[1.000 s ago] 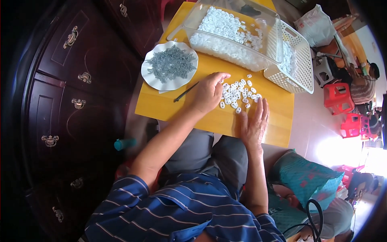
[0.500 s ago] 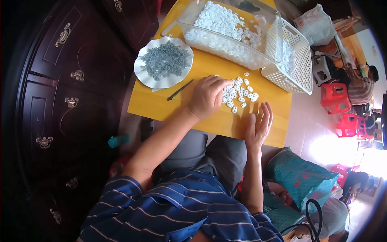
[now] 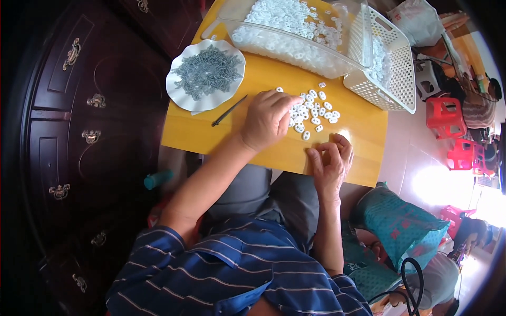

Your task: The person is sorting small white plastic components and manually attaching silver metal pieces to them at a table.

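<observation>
OK, L hand [image 3: 268, 120] nearest loose white pcs [image 3: 314, 112]; R hand [image 3: 333, 164] lower right.
I see pcs spread on bench [image 3: 361, 150] just right of L fingers, oval long axes mixed. L fingers bent inward, R half-curled; can't tell if either holds any.

My left hand [image 3: 268, 120] hides some of the white bits [image 3: 314, 112] at 2 o'clock, so I can't tell if it pinches one. My right hand [image 3: 332, 164], at 3 o'clock, is curled, and I can't see if anything is inside. The grey sticks [image 3: 206, 72] at 11 o'clock are too tiny to count. The top edge cuts my clear tub [image 3: 321, 62] near 12 o'clock, the bottom edge my shirt [image 3: 232, 268] at 6 o'clock
</observation>
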`<state>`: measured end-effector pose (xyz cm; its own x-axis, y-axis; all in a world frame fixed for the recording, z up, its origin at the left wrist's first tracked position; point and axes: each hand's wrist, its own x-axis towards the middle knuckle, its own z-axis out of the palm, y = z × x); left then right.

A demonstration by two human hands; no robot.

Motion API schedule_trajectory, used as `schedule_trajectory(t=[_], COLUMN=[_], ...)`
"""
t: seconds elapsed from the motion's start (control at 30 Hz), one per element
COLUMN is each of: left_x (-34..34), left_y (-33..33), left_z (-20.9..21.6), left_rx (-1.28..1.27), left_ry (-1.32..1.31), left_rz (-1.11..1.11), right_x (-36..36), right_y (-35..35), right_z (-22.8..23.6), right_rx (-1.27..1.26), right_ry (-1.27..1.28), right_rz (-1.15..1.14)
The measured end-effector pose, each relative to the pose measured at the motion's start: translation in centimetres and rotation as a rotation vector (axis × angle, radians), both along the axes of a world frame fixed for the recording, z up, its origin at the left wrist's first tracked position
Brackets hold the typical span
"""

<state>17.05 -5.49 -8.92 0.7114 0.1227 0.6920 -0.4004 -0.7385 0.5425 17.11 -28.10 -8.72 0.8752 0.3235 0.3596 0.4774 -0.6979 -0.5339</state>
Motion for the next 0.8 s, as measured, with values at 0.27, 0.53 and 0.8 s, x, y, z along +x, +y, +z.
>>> schedule_trajectory(t=[0.27, 0.53, 0.8], left_x=[-2.2, -2.9, -2.6], left_y=[-1.1, -2.6, -3.7], left_z=[0.1, 0.5, 0.5], left_rx=[0.311, 0.430, 0.448], left_ry=[0.150, 0.216, 0.284], left_rz=[0.004, -0.059, -0.024], right_x=[0.0, 0.2, 0.2], right_y=[0.0, -0.5, -0.4], right_z=[-0.4, -0.6, -0.9], right_rx=[0.012, 0.036, 0.089], right_ry=[-0.039, -0.068, -0.043], right_rz=[0.012, 0.000, 0.023])
